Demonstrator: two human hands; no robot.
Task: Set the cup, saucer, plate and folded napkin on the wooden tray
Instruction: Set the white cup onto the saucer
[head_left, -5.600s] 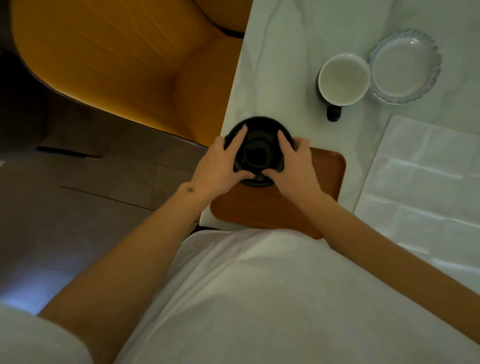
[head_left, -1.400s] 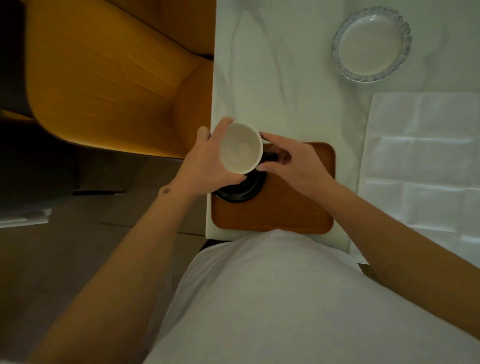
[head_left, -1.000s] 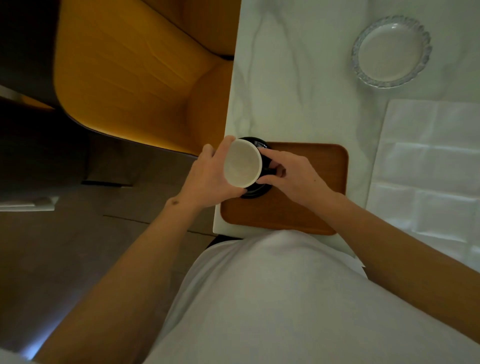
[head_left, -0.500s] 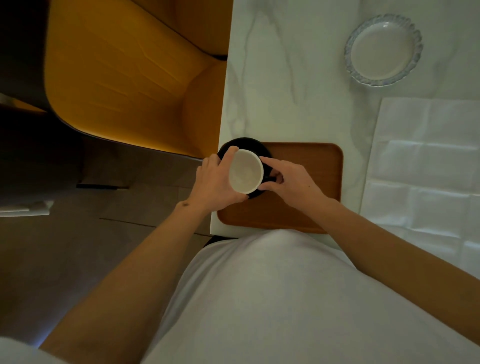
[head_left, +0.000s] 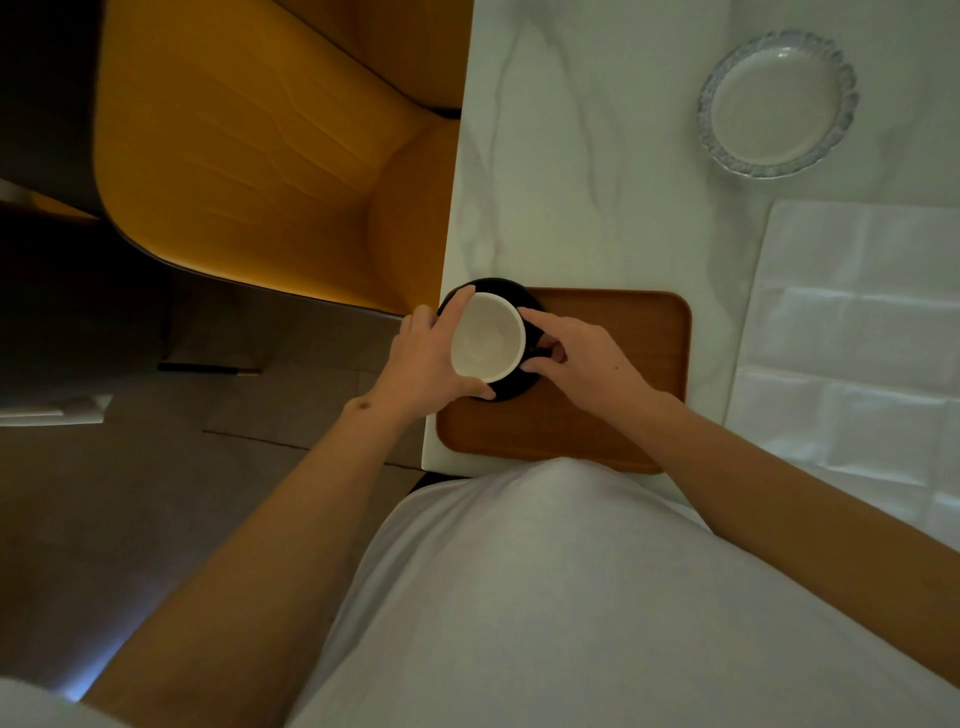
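Seating the cup (head_left: 487, 336) on the saucer (head_left: 511, 291) at the tray's (head_left: 613, 384) 9 o'clock end: the left hand (head_left: 423, 358) cradles the bowl, its grip curled round the wall, while the right hand (head_left: 582, 358) pinches the handle side. Done well, both grips likely ease off together once the foot sits centred. Plate (head_left: 776, 104) and napkin (head_left: 857, 332) wait on the counter (head_left: 582, 156), at the tray's 1 and 3 o'clock.

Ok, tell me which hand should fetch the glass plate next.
Right. The right hand is on the same side as the plate; the left hand would have to cross over the cup.
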